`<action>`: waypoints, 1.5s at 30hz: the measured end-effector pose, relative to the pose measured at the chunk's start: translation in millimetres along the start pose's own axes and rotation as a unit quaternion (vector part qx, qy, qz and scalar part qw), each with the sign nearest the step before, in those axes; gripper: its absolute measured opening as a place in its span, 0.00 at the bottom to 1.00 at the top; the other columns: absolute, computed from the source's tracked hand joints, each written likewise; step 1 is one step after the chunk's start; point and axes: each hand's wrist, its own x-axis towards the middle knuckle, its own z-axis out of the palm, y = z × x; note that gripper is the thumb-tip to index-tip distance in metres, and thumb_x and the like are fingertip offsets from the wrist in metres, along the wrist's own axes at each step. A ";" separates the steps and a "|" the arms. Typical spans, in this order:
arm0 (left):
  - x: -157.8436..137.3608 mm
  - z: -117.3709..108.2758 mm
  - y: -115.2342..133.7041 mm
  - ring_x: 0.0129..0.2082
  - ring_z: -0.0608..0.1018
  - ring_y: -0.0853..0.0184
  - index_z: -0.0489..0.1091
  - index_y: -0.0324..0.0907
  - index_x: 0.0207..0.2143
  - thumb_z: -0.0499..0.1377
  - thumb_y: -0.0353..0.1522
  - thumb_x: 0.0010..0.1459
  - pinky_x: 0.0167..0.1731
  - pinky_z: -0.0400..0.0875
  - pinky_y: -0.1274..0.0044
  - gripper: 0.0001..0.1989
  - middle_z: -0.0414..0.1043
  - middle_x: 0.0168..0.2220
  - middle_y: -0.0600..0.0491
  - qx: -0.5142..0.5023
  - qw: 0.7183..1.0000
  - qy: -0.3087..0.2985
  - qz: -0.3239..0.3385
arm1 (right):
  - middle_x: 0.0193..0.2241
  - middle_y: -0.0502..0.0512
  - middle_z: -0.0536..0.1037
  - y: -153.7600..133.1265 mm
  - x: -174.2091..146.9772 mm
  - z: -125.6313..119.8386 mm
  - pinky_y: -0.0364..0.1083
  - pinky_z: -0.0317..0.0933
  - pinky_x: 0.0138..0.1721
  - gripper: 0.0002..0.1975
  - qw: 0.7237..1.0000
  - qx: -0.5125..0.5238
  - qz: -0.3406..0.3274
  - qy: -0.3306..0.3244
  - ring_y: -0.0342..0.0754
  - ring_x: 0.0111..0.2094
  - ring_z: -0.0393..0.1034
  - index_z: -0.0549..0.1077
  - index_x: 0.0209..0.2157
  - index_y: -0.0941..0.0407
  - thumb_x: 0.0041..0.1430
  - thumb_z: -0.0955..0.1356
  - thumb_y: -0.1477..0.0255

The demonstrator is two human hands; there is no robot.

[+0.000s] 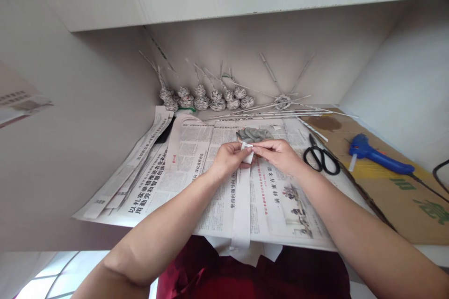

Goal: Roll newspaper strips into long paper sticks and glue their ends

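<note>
**Paper strip (242, 205) runs lengthwise from the near edge to a pinch at its far end**

Over a dark red garment (252, 285), the strip's tail droops past the near edge of the worktop (437, 253), with white paper scraps (257, 258) beneath it. The strip's long axis points away from the body, between the forearms, so most of its length lies on the near side of the grip. The left hand (229, 156) has its grip closed on the far end, thumb on top; the right hand (277, 154) pinches narrowly at that end's right edge. Both are about equally near.

Newspaper (185, 196) covers the worktop's middle, with stacked paper sheets (131, 168) along its left edge. Beyond the fingers lies a grey cloth (259, 134); right of the right hand, scissors (320, 150). A blue glue gun (370, 153) rests on cardboard (396, 201) toward the right edge. Farther back lie thin paper rods (266, 115), a small woven round (282, 102) with spokes, and, against the back wall (245, 42), a row of woven gourds (201, 102).
</note>
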 end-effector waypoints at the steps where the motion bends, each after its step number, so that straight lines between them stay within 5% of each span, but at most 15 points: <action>1: 0.2 -0.5 -0.7 0.28 0.77 0.68 0.73 0.35 0.36 0.64 0.41 0.49 0.28 0.74 0.77 0.18 0.75 0.30 0.48 0.005 1.000 0.001 0.003 | 0.33 0.54 0.79 -1.3 -0.2 0.2 0.44 0.62 0.35 0.17 1.000 -0.013 -0.013 0.002 0.46 0.33 0.70 0.78 0.42 0.55 0.54 0.68 0.62; 10: 0.2 1.2 1.1 0.29 0.77 0.67 0.74 0.35 0.35 0.64 0.38 0.49 0.30 0.75 0.75 0.15 0.75 0.29 0.49 -0.025 0.999 -0.003 -0.033 | 0.35 0.55 0.79 -3.6 0.1 1.8 0.45 0.63 0.39 0.13 0.999 -0.019 -0.001 0.044 0.48 0.36 0.72 0.80 0.37 0.56 0.53 0.69 0.64; 13: -0.5 1.4 1.3 0.30 0.78 0.66 0.74 0.35 0.37 0.64 0.37 0.49 0.31 0.75 0.74 0.15 0.76 0.31 0.48 -0.052 0.997 -0.019 -0.050 | 0.29 0.54 0.78 -1.8 0.0 1.9 0.44 0.63 0.33 0.15 0.998 0.022 0.037 0.052 0.45 0.29 0.70 0.79 0.37 0.58 0.51 0.69 0.63; 17: -1.0 0.9 0.7 0.30 0.78 0.66 0.74 0.34 0.37 0.63 0.37 0.50 0.30 0.75 0.75 0.16 0.76 0.31 0.47 -0.049 0.997 -0.022 -0.048 | 0.16 0.47 0.68 -1.1 -0.6 2.7 0.40 0.54 0.21 0.17 0.992 0.075 0.092 0.051 0.39 0.19 0.58 0.79 0.37 0.59 0.50 0.70 0.61; 26: -1.7 3.6 0.8 0.30 0.78 0.66 0.75 0.35 0.34 0.64 0.38 0.49 0.31 0.75 0.74 0.14 0.76 0.30 0.48 -0.026 0.999 -0.009 -0.041 | 0.13 0.44 0.61 3.2 1.0 6.4 0.39 0.42 0.16 0.18 0.985 0.098 0.122 0.076 0.37 0.16 0.50 0.77 0.32 0.59 0.45 0.72 0.58; 41: -2.0 2.7 -2.4 0.32 0.78 0.66 0.74 0.35 0.38 0.63 0.39 0.51 0.31 0.76 0.75 0.16 0.76 0.32 0.46 -0.051 0.996 -0.047 -0.058 | 0.14 0.44 0.63 -6.9 -0.4 9.1 0.40 0.46 0.16 0.17 0.977 0.143 0.113 0.107 0.36 0.16 0.52 0.73 0.23 0.58 0.40 0.74 0.58; 45: -1.9 3.4 -1.7 0.31 0.78 0.65 0.72 0.35 0.40 0.62 0.37 0.52 0.28 0.76 0.75 0.16 0.75 0.32 0.46 -0.065 0.995 -0.037 -0.072 | 0.19 0.49 0.68 -6.6 -0.9 0.5 0.39 0.45 0.16 0.19 0.979 0.159 0.114 0.063 0.38 0.20 0.57 0.77 0.32 0.59 0.45 0.72 0.57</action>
